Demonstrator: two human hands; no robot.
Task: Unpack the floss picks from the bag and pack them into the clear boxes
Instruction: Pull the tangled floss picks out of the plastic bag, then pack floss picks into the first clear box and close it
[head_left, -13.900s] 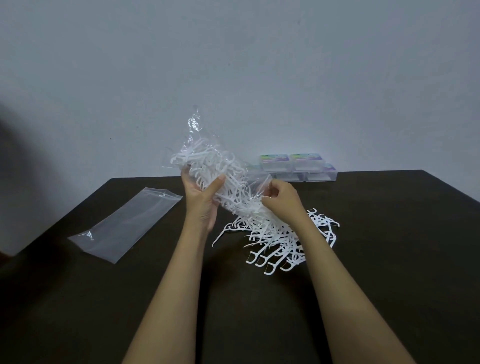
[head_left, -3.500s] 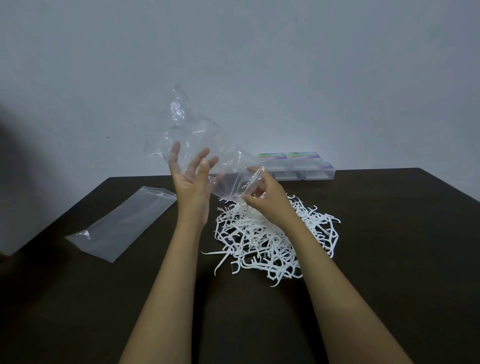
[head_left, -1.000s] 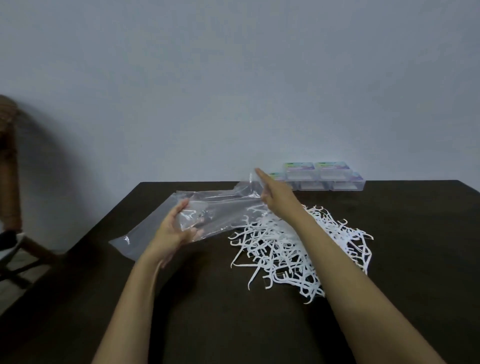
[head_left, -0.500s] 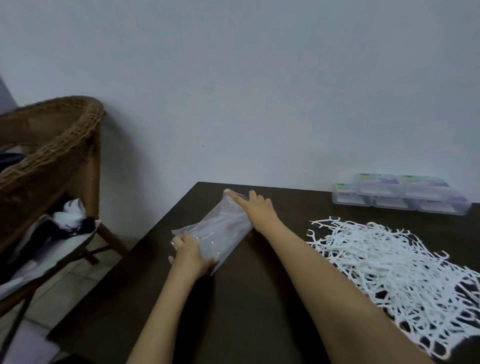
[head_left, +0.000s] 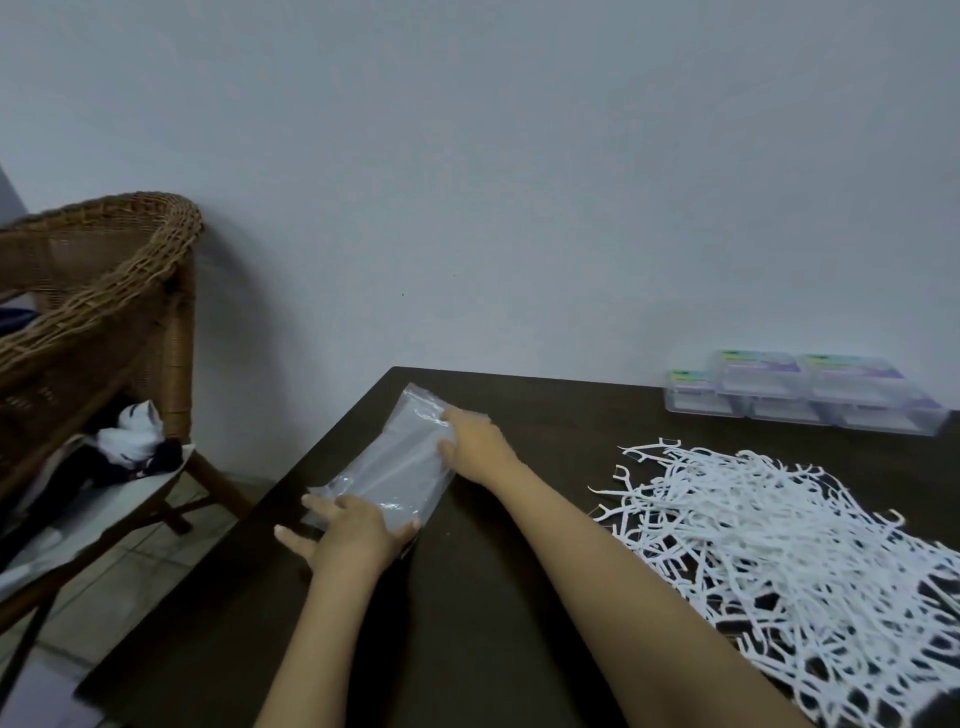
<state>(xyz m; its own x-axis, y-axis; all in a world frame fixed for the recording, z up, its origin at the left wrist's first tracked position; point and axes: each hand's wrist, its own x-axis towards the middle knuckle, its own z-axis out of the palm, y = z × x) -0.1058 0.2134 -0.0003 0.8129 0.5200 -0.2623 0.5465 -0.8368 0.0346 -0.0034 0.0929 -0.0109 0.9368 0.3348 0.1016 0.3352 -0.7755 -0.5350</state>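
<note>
Empty clear plastic bags lie flat in a stack near the dark table's left edge. My left hand rests with spread fingers on the near end of the stack. My right hand presses flat on its far right side. A big loose heap of white floss picks covers the table to the right of my right arm. Several clear boxes with green and purple labels stand closed at the back right, by the wall.
The dark table has its left edge close beside the bags. A wicker chair stands left of the table, with a black-and-white soft thing on its seat. A grey wall rises behind.
The emptied bag was carried left and laid on the other bag. Both hands now press it flat. My view has swung left, so the picks and boxes sit further right.
</note>
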